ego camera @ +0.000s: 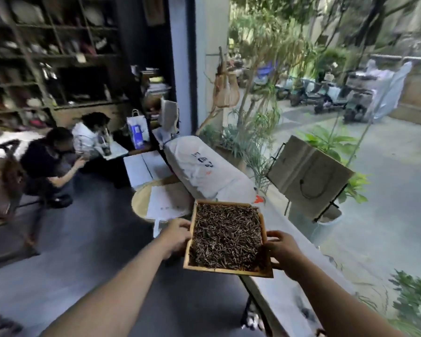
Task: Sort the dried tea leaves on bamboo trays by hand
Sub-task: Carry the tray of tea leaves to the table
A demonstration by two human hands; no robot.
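Bamboo tray (188, 249) between both hands.

The fingertips of the left hand (178, 235) and right hand (281, 249) disappear beneath the square, wood-framed tray (189, 244) of dark dried tea leaves (226, 235), both forearms run off the bottom edge, and the dark shelving (49, 57) behind blurs beyond reading.
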